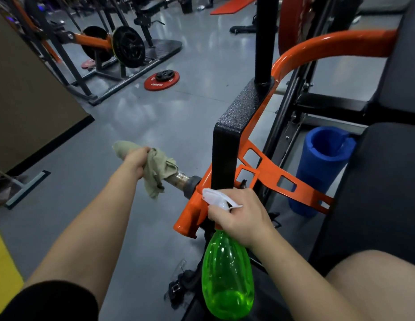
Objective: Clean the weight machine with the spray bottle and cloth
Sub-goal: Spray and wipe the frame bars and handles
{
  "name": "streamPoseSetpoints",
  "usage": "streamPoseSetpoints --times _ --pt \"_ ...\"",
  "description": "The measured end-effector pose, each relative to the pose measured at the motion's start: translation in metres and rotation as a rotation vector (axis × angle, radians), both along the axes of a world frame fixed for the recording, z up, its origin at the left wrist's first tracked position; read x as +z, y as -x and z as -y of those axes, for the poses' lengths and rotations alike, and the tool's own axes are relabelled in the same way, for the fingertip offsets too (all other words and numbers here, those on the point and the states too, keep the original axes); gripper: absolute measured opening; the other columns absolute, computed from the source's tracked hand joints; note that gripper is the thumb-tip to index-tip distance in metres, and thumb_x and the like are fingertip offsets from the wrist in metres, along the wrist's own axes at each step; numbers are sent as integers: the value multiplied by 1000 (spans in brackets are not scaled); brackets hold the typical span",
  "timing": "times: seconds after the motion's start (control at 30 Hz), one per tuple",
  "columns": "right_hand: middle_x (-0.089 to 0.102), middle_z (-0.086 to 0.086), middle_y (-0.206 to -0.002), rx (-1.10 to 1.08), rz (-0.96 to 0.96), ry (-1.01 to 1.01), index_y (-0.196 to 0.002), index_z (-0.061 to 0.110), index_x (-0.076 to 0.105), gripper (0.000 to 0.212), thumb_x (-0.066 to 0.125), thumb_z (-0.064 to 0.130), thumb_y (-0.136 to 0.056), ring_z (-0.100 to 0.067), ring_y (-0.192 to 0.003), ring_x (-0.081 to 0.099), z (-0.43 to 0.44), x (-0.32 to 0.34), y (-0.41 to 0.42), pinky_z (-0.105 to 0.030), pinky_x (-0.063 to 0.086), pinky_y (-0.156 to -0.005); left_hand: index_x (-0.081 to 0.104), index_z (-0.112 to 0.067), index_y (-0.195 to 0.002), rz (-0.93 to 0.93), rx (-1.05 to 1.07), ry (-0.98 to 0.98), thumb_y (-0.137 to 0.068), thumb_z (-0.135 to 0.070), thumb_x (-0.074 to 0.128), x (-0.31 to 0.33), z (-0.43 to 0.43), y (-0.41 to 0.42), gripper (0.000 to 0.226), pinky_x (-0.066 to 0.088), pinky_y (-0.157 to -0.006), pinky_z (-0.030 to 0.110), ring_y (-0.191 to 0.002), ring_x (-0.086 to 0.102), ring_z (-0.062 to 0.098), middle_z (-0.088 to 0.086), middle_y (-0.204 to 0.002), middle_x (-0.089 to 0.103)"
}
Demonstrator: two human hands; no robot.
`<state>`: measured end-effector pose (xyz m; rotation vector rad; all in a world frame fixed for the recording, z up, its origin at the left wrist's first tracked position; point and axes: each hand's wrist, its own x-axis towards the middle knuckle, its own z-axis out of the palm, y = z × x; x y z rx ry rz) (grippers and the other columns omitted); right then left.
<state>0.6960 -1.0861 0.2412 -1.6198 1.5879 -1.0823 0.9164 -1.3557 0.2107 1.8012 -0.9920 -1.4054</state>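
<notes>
Grey gym flooring point(178, 117) runs back past a red weight plate point(161, 80) lying flat and another loaded rack. Up close, the left hand point(137, 160) grips a beige cloth point(155, 169) wrapped around the metal sleeve point(181, 178) sticking out of the orange-and-black weight machine point(227, 140). The right hand point(239, 216) holds a green spray bottle point(227, 272) by its white trigger head, hanging just beside the frame.

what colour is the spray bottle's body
Translucent bright green, with a white trigger head; the head view shows the spray bottle.
</notes>
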Motion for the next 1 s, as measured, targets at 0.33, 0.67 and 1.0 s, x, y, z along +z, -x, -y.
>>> streamPoseSetpoints --times 0.33,0.67,1.0 --pt "47 -5 -49 -34 40 73 -56 7 40 32 58 25 -75 -29 -49 43 2 -4 -1 -47 34 -47 64 -11 -116 -419 177 -40 -101 -42 50 -14 20 -18 37 40 -104 40 -117 59 27 8 -125 65" --pt "47 -9 -51 -49 35 99 -57 10 45 27 60 24 -73 -30 -49 47 4 -5 0 -47 38 -49 68 -6 -106 -481 153 10 -102 -46 53 -30 -28 5 42 51 -93 46 -98 69 27 12 -99 76" --pt "45 -15 -55 -46 16 61 -60 3 43 31 58 25 -76 -36 -56 45 -1 2 -2 -50 39 -51 77 -4 -104 -334 -30 -237 -91 -29 70 -38 -101 71 29 61 -69 37 -85 71 29 17 -107 75"
